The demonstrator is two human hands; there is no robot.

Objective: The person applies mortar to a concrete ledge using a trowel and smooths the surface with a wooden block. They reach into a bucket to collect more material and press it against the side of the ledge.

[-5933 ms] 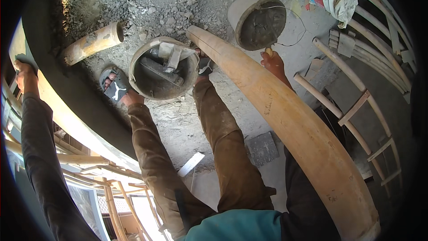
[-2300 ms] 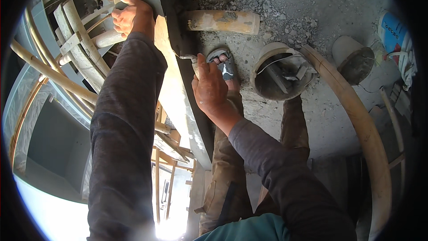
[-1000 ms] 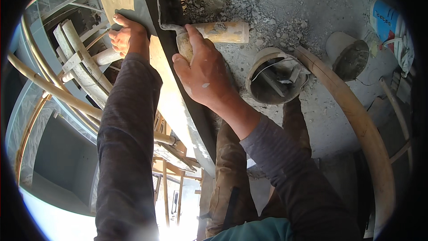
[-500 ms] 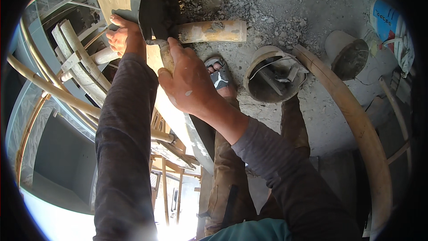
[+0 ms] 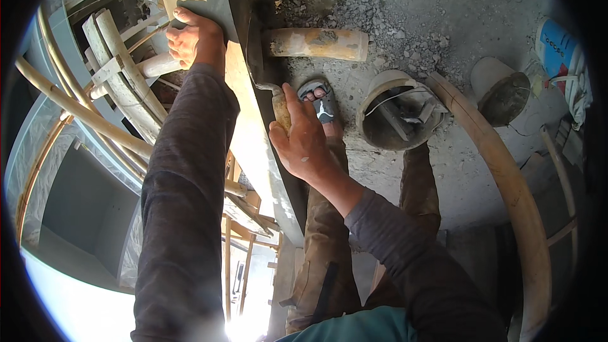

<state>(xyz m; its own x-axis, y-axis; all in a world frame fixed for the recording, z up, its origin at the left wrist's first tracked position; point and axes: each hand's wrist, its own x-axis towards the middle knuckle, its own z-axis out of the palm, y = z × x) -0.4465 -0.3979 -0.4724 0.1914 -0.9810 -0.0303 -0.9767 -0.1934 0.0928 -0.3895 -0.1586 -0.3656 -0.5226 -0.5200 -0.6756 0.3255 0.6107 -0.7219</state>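
Note:
A trowel (image 5: 280, 110) with a worn wooden handle is gripped in my right hand (image 5: 305, 142). Its bent metal neck runs up to a blade lying along the dark, wet-looking side face of a ledge (image 5: 244, 98). The blade is hard to make out against that grey face. My left hand (image 5: 197, 39) is curled over the ledge's outer edge, beside a patch of fresh grey mortar on its top. My left fingers are bent, with the fingertips partly hidden.
Below the ledge, a short pipe-like piece (image 5: 320, 45) lies amid rubble (image 5: 405, 31). Right of my sandalled foot (image 5: 322, 101) stands a bucket (image 5: 373, 128) holding tools; a second bucket (image 5: 500, 92), a curved plank (image 5: 500, 164) and a blue-white sack (image 5: 558, 50) are farther right. Bamboo poles (image 5: 82, 111) cross the left.
My right hand and the trowel have moved right and down, away from my left hand. The blade is now flatter along the ledge's side. My left hand keeps its place on the ledge.

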